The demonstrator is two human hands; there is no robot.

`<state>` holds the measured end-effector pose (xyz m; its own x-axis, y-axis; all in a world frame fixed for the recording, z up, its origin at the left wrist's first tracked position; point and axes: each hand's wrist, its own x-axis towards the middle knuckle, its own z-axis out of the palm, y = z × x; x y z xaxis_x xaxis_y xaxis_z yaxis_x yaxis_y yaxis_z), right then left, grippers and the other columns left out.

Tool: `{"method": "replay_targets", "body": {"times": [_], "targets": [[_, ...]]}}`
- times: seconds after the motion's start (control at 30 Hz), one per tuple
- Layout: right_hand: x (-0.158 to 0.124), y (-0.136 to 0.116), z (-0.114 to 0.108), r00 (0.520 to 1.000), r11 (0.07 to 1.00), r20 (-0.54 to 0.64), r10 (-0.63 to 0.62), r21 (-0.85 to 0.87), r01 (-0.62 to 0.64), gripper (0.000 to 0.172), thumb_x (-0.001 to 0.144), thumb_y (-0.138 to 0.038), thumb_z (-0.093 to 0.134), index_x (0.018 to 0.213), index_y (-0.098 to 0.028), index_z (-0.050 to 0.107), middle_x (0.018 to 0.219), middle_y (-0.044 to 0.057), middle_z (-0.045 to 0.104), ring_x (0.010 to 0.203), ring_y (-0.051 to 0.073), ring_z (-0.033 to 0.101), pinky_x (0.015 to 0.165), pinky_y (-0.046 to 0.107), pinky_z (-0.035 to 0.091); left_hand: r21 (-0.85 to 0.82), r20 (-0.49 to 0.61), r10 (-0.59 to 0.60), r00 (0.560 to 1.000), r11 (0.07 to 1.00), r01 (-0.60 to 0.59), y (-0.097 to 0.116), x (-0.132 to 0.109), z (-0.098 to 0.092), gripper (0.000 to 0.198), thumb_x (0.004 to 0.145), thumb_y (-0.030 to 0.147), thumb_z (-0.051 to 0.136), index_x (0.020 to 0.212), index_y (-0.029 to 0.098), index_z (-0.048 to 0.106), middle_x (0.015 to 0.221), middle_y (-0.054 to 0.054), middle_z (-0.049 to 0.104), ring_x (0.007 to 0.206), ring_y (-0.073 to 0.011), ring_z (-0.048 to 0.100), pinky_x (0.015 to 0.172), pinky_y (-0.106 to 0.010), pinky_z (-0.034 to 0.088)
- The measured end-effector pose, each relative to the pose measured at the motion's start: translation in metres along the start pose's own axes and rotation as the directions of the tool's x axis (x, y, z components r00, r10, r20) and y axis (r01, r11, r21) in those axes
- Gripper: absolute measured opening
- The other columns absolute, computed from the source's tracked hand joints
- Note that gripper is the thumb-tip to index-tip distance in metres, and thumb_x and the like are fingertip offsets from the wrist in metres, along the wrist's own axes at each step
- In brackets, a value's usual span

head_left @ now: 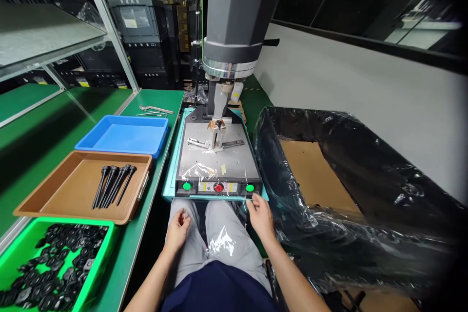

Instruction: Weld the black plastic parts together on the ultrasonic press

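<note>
My left hand [177, 230] hovers over my left thigh, its fingers loosely curled and apart, nothing visible in them. At the machine's front right corner is my right hand [261, 215], fingers slightly spread and holding nothing, just below the right green button [250, 188]. The front panel also carries a left green button [187, 186] and a red button [218, 187]. On the grey machine plate [204, 163] stands a metal fixture [216, 136] with a small black part [218, 123] on top. Directly above is the press head [229, 66].
To the left are a blue tray [124, 132], a brown tray [73, 175] with several long black stems [113, 185], and a green tray [106, 246] of small black parts. A wrench [157, 109] lies behind. On the right stands a plastic-lined bin [278, 170] with cardboard inside.
</note>
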<state>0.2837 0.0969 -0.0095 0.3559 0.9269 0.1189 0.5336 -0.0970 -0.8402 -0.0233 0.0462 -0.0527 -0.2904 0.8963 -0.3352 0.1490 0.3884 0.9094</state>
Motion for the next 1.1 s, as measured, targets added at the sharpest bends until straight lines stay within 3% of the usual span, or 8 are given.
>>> {"method": "replay_targets", "body": {"times": [0.17, 0.27, 0.37, 0.5, 0.67, 0.83, 0.9, 1.1], "targets": [[0.109, -0.109, 0.010, 0.931, 0.923, -0.023, -0.366, 0.117, 0.366, 0.035, 0.086, -0.040, 0.052, 0.109, -0.016, 0.064, 0.106, 0.014, 0.063, 0.097, 0.025, 0.063, 0.085, 0.041, 0.053, 0.272, -0.080, 0.080, 0.994, 0.961, -0.055, 0.002, 0.005, -0.009, 0.072, 0.078, 0.033, 0.063, 0.142, 0.012, 0.038, 0.135, -0.018, 0.055, 0.122, -0.0257, 0.056, 0.103, -0.037, 0.044], [0.171, -0.164, 0.033, 0.895, 0.892, 0.023, -0.446, 0.098, 0.442, 0.037, 0.085, -0.036, 0.053, 0.113, -0.016, 0.063, 0.111, 0.015, 0.062, 0.102, 0.027, 0.061, 0.086, 0.042, 0.052, 0.317, -0.095, 0.140, 0.986, 0.943, -0.103, 0.011, 0.003, -0.014, 0.073, 0.082, 0.034, 0.058, 0.146, 0.012, 0.031, 0.140, -0.019, 0.050, 0.128, -0.0270, 0.051, 0.105, -0.040, 0.042], [0.213, -0.194, 0.056, 0.866, 0.874, 0.126, -0.484, 0.012, 0.486, 0.037, 0.082, -0.034, 0.057, 0.114, -0.016, 0.065, 0.118, 0.015, 0.060, 0.114, 0.030, 0.055, 0.098, 0.046, 0.044, 0.295, -0.086, 0.135, 0.987, 0.950, -0.104, 0.021, -0.002, -0.018, 0.070, 0.084, 0.036, 0.055, 0.146, 0.014, 0.031, 0.139, -0.017, 0.052, 0.128, -0.0264, 0.051, 0.103, -0.040, 0.043], [0.236, -0.205, 0.075, 0.822, 0.848, 0.237, -0.518, 0.015, 0.530, 0.024, 0.081, -0.030, 0.057, 0.097, -0.018, 0.070, 0.108, 0.012, 0.065, 0.113, 0.029, 0.054, 0.098, 0.043, 0.043, 0.210, -0.092, 0.125, 0.988, 0.972, -0.104, 0.022, -0.004, -0.019, 0.067, 0.081, 0.037, 0.059, 0.141, 0.016, 0.039, 0.135, -0.016, 0.056, 0.123, -0.0282, 0.055, 0.099, -0.042, 0.045], [0.233, -0.209, 0.063, 0.812, 0.828, 0.169, -0.559, 0.061, 0.558, 0.020, 0.080, -0.031, 0.058, 0.090, -0.019, 0.070, 0.112, 0.011, 0.063, 0.113, 0.028, 0.053, 0.100, 0.044, 0.039, 0.080, -0.064, 0.143, 0.988, 0.987, -0.138, 0.027, 0.000, -0.013, 0.055, 0.075, 0.035, 0.064, 0.126, 0.016, 0.055, 0.128, -0.015, 0.061, 0.121, -0.0287, 0.057, 0.100, -0.043, 0.046], [0.182, -0.207, 0.020, 0.846, 0.838, 0.176, -0.504, 0.335, 0.430, 0.028, 0.082, -0.038, 0.062, 0.104, -0.021, 0.069, 0.106, 0.008, 0.066, 0.099, 0.024, 0.059, 0.086, 0.039, 0.047, 0.034, 0.049, 0.323, 0.945, 0.945, -0.325, 0.081, -0.010, -0.012, 0.038, 0.085, 0.036, 0.057, 0.118, 0.019, 0.061, 0.122, -0.012, 0.064, 0.115, -0.0244, 0.060, 0.097, -0.040, 0.050], [0.149, -0.204, 0.003, 0.841, 0.809, 0.268, -0.469, 0.514, 0.287, 0.032, 0.082, -0.041, 0.066, 0.109, -0.022, 0.068, 0.102, 0.006, 0.067, 0.090, 0.021, 0.060, 0.079, 0.035, 0.049, 0.073, 0.060, 0.465, 0.883, 0.880, -0.469, 0.114, -0.018, -0.012, 0.034, 0.088, 0.034, 0.054, 0.119, 0.021, 0.061, 0.123, -0.010, 0.063, 0.114, -0.0226, 0.060, 0.095, -0.039, 0.050], [0.067, -0.197, -0.012, 0.730, 0.630, 0.503, -0.462, 0.766, -0.128, 0.041, 0.076, -0.049, 0.075, 0.106, -0.022, 0.068, 0.094, 0.006, 0.067, 0.070, 0.015, 0.058, 0.064, 0.030, 0.050, 0.236, 0.108, 0.813, 0.573, 0.539, -0.809, 0.191, -0.035, -0.007, 0.036, 0.088, 0.027, 0.059, 0.124, 0.022, 0.057, 0.119, -0.011, 0.063, 0.111, -0.0233, 0.059, 0.092, -0.038, 0.050]]}}
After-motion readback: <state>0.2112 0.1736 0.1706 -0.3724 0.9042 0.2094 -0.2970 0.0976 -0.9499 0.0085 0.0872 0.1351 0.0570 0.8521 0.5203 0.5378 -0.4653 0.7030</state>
